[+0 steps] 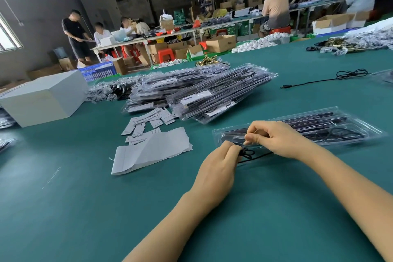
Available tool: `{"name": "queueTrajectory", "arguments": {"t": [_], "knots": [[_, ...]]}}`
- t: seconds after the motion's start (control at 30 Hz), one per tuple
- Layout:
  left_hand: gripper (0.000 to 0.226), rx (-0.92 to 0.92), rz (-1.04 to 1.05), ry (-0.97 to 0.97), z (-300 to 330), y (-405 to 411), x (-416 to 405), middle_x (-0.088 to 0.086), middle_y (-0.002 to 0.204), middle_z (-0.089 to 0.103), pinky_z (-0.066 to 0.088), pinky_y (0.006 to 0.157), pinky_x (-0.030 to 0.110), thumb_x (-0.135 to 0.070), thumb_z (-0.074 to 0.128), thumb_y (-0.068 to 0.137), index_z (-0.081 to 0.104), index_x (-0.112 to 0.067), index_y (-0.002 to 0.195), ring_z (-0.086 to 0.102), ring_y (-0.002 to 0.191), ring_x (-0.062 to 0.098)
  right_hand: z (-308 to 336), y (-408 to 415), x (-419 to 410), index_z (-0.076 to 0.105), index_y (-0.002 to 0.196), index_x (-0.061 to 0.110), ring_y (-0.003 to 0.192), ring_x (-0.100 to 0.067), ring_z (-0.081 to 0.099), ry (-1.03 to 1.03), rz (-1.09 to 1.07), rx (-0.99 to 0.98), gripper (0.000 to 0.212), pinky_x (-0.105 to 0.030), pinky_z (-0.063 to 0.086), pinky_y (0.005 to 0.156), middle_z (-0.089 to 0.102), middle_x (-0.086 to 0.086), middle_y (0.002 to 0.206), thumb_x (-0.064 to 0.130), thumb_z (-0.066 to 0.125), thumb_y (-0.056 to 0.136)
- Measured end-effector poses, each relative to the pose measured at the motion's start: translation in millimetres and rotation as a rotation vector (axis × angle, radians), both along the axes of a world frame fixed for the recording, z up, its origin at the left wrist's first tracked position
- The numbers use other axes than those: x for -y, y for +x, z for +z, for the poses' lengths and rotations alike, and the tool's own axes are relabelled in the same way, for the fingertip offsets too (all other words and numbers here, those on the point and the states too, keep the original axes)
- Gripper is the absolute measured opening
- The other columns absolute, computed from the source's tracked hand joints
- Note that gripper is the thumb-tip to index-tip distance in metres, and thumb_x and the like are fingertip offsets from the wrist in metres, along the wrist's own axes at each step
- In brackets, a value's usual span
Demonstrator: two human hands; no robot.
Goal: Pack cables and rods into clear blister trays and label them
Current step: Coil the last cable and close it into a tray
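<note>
Near the middle of the frame, slightly right, both hands meet at the near edge of a clear blister tray [331, 132] that lies flat on the green surface [85, 208]. The left hand [219, 168] has its fingers curled and pinches a thin black cable [249, 155], whose small loops bunch just beside the fingertips while a strand trails right along the surface under the right wrist. The right hand [274, 136] has its thumb and fingers curled together over the tray's left end; it seems to pinch something small there, but what exactly it holds cannot be told. Dark rods and a coiled cable already lie in the tray's long compartments.

Left of the hands lies a white backing sheet [148, 151], partly folded, and above it a scatter of loose labels [146, 122]. Behind those, at centre frame, sit 2 overlapping piles of packed trays [212, 93], labels showing on top. A white box [46, 100] stands at left. A loose black cable [331, 77] with a plug end lies well apart at upper right. At the top of the frame, several people work at long tables among cardboard boxes and red stools.
</note>
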State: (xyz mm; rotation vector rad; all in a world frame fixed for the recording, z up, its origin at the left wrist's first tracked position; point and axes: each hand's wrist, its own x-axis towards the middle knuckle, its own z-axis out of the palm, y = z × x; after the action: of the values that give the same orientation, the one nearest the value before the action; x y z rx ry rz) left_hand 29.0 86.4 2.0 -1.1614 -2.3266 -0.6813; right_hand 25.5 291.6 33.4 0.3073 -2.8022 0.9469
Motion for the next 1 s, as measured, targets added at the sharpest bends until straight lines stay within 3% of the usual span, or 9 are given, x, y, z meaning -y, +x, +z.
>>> {"name": "queueTrajectory", "arguments": {"t": [0.17,0.33,0.47,0.57,0.73,0.83,1.0], "knots": [[0.019,0.006,-0.031,-0.078,1.8,-11.6,-5.7,0.015,0.094,0.061,0.049,0.065,0.042,-0.005,0.054,0.095,0.064,0.001,0.109,0.055,0.077,0.035,0.1,-2.0,-2.5,0.063,0.084,0.033,0.070,0.007,0.060,-0.085,0.000,0.080,0.018,-0.023,0.042,0.067,0.070,0.025,0.080,0.050,0.059,0.086],[0.020,0.057,0.050,-0.175,0.3,-21.6,-15.4,0.010,0.103,0.064,0.045,0.076,0.044,-0.007,0.051,0.095,0.065,-0.007,0.109,0.055,0.090,0.034,-0.3,-3.2,-2.4,0.065,0.084,0.030,0.067,0.008,0.060,-0.130,-0.002,0.102,0.018,-0.023,0.041,0.067,0.071,0.021,0.078,0.048,0.063,0.085],[0.023,0.116,0.079,-0.111,-3.4,-20.0,-25.4,0.009,0.106,0.066,0.047,0.078,0.040,-0.008,0.052,0.094,0.066,-0.009,0.112,0.057,0.093,0.032,-1.3,-5.1,-3.2,0.066,0.084,0.028,0.066,0.007,0.060,-0.162,-0.005,0.111,0.019,-0.023,0.042,0.069,0.072,0.017,0.078,0.047,0.066,0.084],[0.028,0.097,0.189,-0.214,-8.4,-20.3,-33.8,0.005,0.115,0.061,0.045,0.082,0.040,-0.010,0.047,0.096,0.060,-0.012,0.121,0.053,0.100,0.029,-2.2,-5.2,-3.4,0.066,0.083,0.028,0.067,0.003,0.061,-0.158,-0.007,0.105,0.020,-0.024,0.045,0.070,0.072,0.016,0.077,0.048,0.066,0.082],[0.029,0.024,0.151,-0.253,-10.3,-13.2,-37.7,0.018,0.112,0.054,0.041,0.082,0.044,-0.017,0.038,0.102,0.054,0.001,0.118,0.049,0.094,0.035,-1.7,-4.2,-2.2,0.065,0.081,0.026,0.054,0.004,0.054,-0.167,0.004,0.107,0.024,-0.018,0.038,0.059,0.069,0.016,0.070,0.050,0.066,0.081],[0.031,0.010,0.112,-0.227,-14.3,-7.8,-32.9,0.017,0.113,0.052,0.038,0.084,0.042,-0.016,0.034,0.101,0.054,0.000,0.119,0.043,0.088,0.032,2.6,-0.4,-2.0,0.065,0.082,0.025,0.058,0.004,0.057,-0.182,0.038,0.145,0.027,-0.010,0.039,0.055,0.070,0.014,0.073,0.051,0.067,0.078],[0.039,0.164,0.020,-0.100,-13.5,-7.8,-28.8,0.014,0.093,0.059,0.036,0.077,0.032,0.010,0.039,0.085,0.057,-0.001,0.118,0.034,0.078,0.024,6.0,3.8,-5.0,0.067,0.088,0.024,0.085,-0.003,0.067,-0.207,0.093,0.202,0.018,-0.020,0.051,0.076,0.073,0.011,0.090,0.040,0.070,0.082]]}}
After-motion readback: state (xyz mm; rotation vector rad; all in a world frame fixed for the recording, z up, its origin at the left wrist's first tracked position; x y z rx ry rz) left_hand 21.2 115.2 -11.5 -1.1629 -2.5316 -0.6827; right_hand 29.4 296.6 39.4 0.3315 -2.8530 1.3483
